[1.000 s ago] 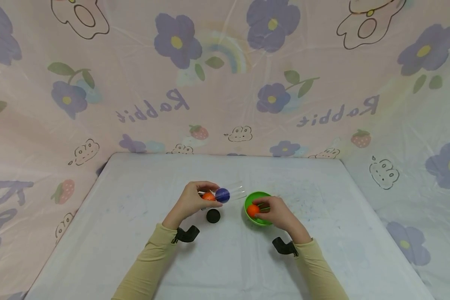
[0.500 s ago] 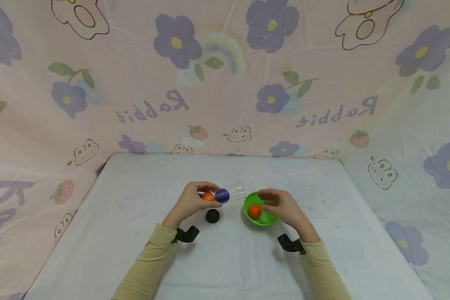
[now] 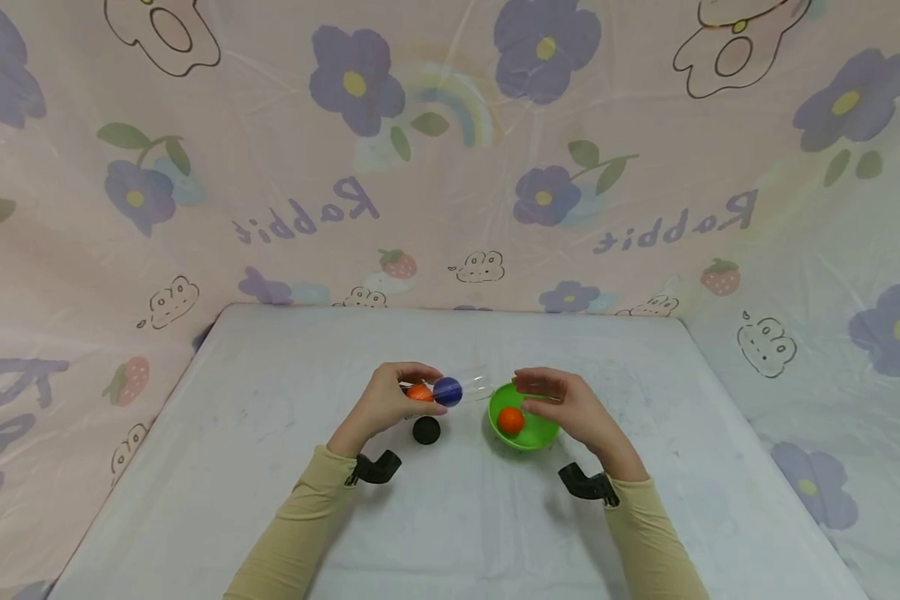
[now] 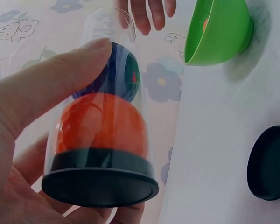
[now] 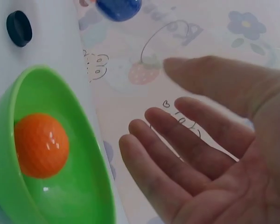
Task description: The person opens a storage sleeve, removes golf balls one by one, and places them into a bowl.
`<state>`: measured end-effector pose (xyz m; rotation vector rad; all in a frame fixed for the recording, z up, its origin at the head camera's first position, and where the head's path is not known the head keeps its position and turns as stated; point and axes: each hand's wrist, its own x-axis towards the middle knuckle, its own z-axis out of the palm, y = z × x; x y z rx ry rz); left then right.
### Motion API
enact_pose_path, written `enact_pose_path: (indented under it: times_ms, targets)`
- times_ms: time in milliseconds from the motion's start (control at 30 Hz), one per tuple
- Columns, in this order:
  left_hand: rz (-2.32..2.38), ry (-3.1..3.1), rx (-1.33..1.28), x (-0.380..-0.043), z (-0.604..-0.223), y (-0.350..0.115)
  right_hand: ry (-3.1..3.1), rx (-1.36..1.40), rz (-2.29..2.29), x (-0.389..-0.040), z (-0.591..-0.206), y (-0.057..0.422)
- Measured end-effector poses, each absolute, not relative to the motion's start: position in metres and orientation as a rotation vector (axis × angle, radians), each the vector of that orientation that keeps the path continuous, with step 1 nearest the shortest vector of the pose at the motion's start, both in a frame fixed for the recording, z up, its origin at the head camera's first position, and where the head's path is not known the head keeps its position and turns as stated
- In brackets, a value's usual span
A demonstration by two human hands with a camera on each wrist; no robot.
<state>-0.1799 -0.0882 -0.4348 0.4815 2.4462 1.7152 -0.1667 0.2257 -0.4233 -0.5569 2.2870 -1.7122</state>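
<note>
My left hand (image 3: 393, 398) grips a clear plastic tube (image 3: 478, 383) with a black end cap (image 4: 102, 184), tilted with its far end toward the bowl. Inside the tube an orange dimpled golf ball (image 4: 102, 123) sits by the cap, and a blue ball (image 3: 447, 392) lies beyond it. A green bowl (image 5: 77, 154) stands to the right on the table, holding another orange golf ball (image 5: 42, 145). My right hand (image 3: 562, 404) is over the bowl's right side with fingers spread apart and nothing between them.
A black round cap (image 3: 426, 431) lies on the white table (image 3: 435, 517) below the tube and left of the bowl. A patterned cloth (image 3: 450, 167) hangs behind the table and along both sides.
The right hand has let go of the orange golf ball in the bowl and moved up and to the right. The left hand and tube have hardly moved.
</note>
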Motion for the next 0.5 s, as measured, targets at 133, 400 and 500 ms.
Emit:
enact_pose_path:
  times_ms: [133, 400, 500]
  targets:
    - [1.705, 2.454, 0.49, -0.18, -0.436, -0.088, 2.28, -0.563, -1.731, -0.168, -0.422, 0.221]
    - [1.715, 2.433, 0.487, -0.18, -0.436, -0.086, 2.227, -0.578, -1.746, -0.169, -0.422, 0.213]
    - [1.714, 2.424, 0.49, -0.18, -0.436, -0.086, 2.219, -0.58, -1.746, -0.168, -0.422, 0.21]
